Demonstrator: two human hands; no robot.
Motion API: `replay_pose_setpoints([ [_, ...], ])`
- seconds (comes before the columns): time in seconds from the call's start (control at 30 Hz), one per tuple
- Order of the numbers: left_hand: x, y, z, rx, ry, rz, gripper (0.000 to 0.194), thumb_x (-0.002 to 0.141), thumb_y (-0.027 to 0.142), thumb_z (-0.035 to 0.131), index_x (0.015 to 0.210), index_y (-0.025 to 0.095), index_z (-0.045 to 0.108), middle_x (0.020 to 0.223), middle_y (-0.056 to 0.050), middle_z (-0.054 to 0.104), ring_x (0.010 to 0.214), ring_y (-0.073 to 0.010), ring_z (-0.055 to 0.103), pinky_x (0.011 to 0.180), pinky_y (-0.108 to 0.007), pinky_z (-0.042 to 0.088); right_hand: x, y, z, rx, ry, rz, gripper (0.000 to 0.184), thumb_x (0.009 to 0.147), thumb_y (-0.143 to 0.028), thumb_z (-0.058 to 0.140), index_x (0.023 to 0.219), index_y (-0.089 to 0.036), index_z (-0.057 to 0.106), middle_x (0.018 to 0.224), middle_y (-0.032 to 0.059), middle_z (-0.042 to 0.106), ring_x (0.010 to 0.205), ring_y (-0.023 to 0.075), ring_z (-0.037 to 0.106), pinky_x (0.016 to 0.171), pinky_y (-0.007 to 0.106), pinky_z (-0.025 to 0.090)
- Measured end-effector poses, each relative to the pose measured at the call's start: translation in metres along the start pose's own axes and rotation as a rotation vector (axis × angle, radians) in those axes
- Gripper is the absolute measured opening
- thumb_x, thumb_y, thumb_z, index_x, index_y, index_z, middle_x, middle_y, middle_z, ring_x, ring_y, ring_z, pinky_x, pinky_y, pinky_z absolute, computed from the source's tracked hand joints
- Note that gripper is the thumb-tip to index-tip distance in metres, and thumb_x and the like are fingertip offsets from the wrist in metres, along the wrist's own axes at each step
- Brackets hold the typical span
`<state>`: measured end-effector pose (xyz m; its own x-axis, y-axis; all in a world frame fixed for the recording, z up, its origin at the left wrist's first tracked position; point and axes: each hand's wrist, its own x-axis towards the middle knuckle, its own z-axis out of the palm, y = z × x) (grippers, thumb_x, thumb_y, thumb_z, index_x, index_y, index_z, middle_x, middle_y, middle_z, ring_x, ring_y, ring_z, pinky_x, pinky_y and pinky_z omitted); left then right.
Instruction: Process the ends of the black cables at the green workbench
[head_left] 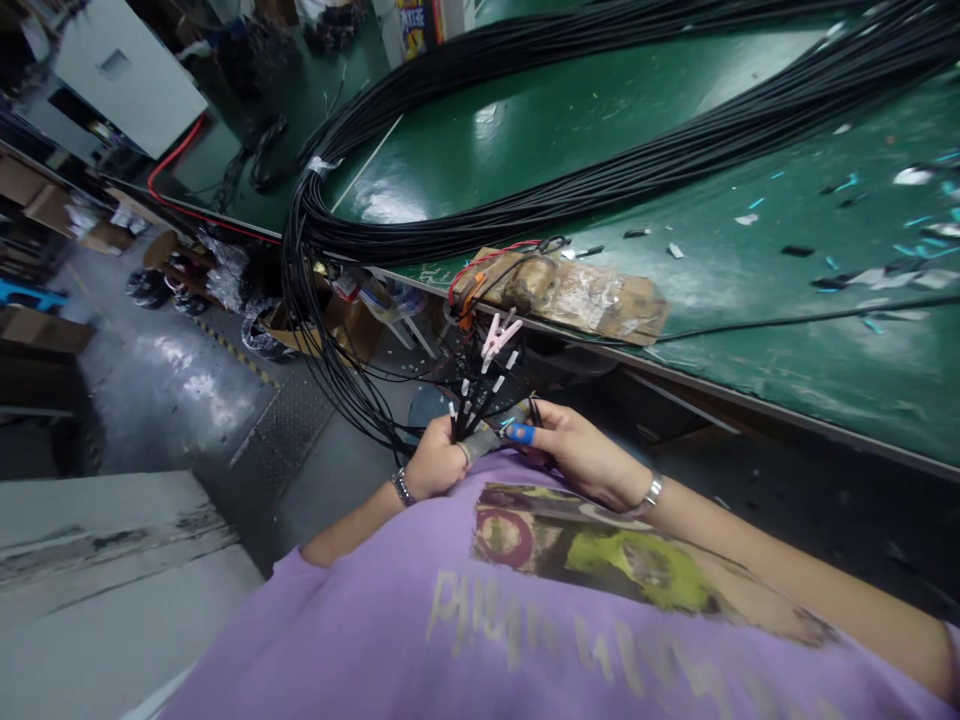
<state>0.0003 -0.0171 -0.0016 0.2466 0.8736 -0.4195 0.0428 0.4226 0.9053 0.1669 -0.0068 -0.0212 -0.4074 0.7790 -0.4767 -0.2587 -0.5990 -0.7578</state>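
Observation:
My left hand (437, 462) is closed around a small bunch of thin black wires with white tips (471, 398), just in front of my purple shirt. My right hand (576, 452) is beside it with fingers pinched at the same bunch; its fingertips wear blue and grey tape. The wires come from a thick bundle of black cables (480, 215) that loops over the green workbench (750, 290) and hangs off its edge. A pink clip (498, 335) sits on the wires just above my hands.
A taped cardboard pad (600, 297) with red and black leads lies at the bench edge. Scraps of tape and wire litter the bench at right. Boxes, cable coils and a red hose lie on the floor at left; a pale worn surface (97, 570) is at lower left.

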Motion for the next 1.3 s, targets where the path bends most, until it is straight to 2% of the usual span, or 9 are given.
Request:
replay_pose_setpoints([
  [0.13,0.000,0.003,0.001,0.002,-0.032,-0.012,0.046,0.058,0.051,0.076,0.055,0.014,0.049,0.036,0.008,0.037,0.033,-0.0024,0.028,0.035,-0.019,0.018,0.002,0.001,-0.001,0.092,-0.018,0.051,0.032,0.052,-0.034,0.080,0.061,-0.017,0.054,0.048,-0.0061,0.049,0.043,0.0048,0.034,0.042,0.020,0.022],
  [0.27,0.001,0.003,0.000,0.000,-0.030,0.007,0.046,0.059,0.051,0.076,0.055,0.014,0.048,0.037,0.008,0.038,0.032,-0.0022,0.028,0.036,-0.019,0.019,0.000,-0.004,-0.001,0.098,0.030,-0.007,0.030,0.050,-0.026,0.081,0.072,-0.019,0.060,0.058,-0.0047,0.060,0.046,0.0061,0.044,0.042,0.019,0.028],
  [0.37,0.002,0.001,-0.001,0.007,-0.036,0.008,0.045,0.059,0.051,0.075,0.056,0.014,0.050,0.037,0.008,0.038,0.033,-0.0026,0.029,0.036,-0.019,0.020,-0.002,-0.006,0.000,0.072,0.043,-0.088,0.036,0.050,-0.026,0.082,0.081,-0.020,0.063,0.074,-0.0012,0.068,0.068,0.0119,0.060,0.058,0.022,0.044],
  [0.5,0.003,0.000,-0.001,0.019,-0.037,-0.011,0.046,0.059,0.052,0.076,0.056,0.014,0.049,0.038,0.008,0.039,0.033,-0.0026,0.029,0.036,-0.019,0.019,-0.001,-0.005,0.000,0.010,0.092,-0.114,0.037,0.051,-0.030,0.082,0.081,-0.020,0.062,0.076,0.0000,0.069,0.078,0.0157,0.063,0.076,0.030,0.047],
  [0.73,0.003,0.001,0.001,0.020,-0.042,-0.016,0.051,0.059,0.054,0.075,0.051,0.016,0.042,0.037,0.008,0.036,0.033,-0.0019,0.027,0.036,-0.019,0.019,0.002,-0.005,0.001,-0.007,0.174,-0.059,0.038,0.046,-0.027,0.084,0.075,-0.019,0.060,0.071,-0.0016,0.067,0.055,0.0083,0.052,0.050,0.022,0.038],
  [0.9,0.004,-0.006,-0.004,0.048,-0.070,-0.030,0.051,0.060,0.056,0.073,0.049,0.015,0.044,0.038,0.007,0.037,0.032,-0.0021,0.028,0.036,-0.019,0.020,0.005,-0.005,0.000,0.109,0.064,0.041,0.034,0.043,-0.023,0.082,0.067,-0.017,0.058,0.054,-0.0046,0.059,0.041,0.0037,0.037,0.039,0.020,0.022],
  [1.1,0.002,0.002,-0.004,0.062,-0.236,-0.066,0.045,0.053,0.052,0.079,0.059,0.010,0.060,0.043,0.006,0.039,0.040,-0.0035,0.030,0.041,-0.020,0.024,0.012,-0.015,-0.008,-0.042,-0.211,0.167,0.025,0.046,-0.022,0.076,0.059,-0.016,0.056,0.051,-0.0051,0.056,0.040,0.0037,0.037,0.040,0.020,0.023],
  [1.2,0.002,0.006,-0.003,0.064,-0.246,-0.050,0.045,0.051,0.050,0.080,0.063,0.010,0.064,0.044,0.006,0.038,0.044,-0.0045,0.031,0.044,-0.020,0.026,0.014,-0.021,-0.005,-0.217,-0.251,0.072,0.021,0.050,-0.020,0.074,0.063,-0.016,0.058,0.058,-0.0048,0.059,0.050,0.0074,0.046,0.049,0.021,0.036],
  [1.3,0.001,0.007,-0.004,0.083,-0.216,-0.056,0.042,0.053,0.049,0.080,0.062,0.011,0.064,0.043,0.006,0.036,0.046,-0.0060,0.035,0.047,-0.020,0.031,0.014,-0.021,-0.001,-0.353,-0.146,-0.133,0.019,0.053,-0.019,0.072,0.066,-0.018,0.059,0.064,-0.0045,0.060,0.066,0.0131,0.053,0.066,0.027,0.044],
])
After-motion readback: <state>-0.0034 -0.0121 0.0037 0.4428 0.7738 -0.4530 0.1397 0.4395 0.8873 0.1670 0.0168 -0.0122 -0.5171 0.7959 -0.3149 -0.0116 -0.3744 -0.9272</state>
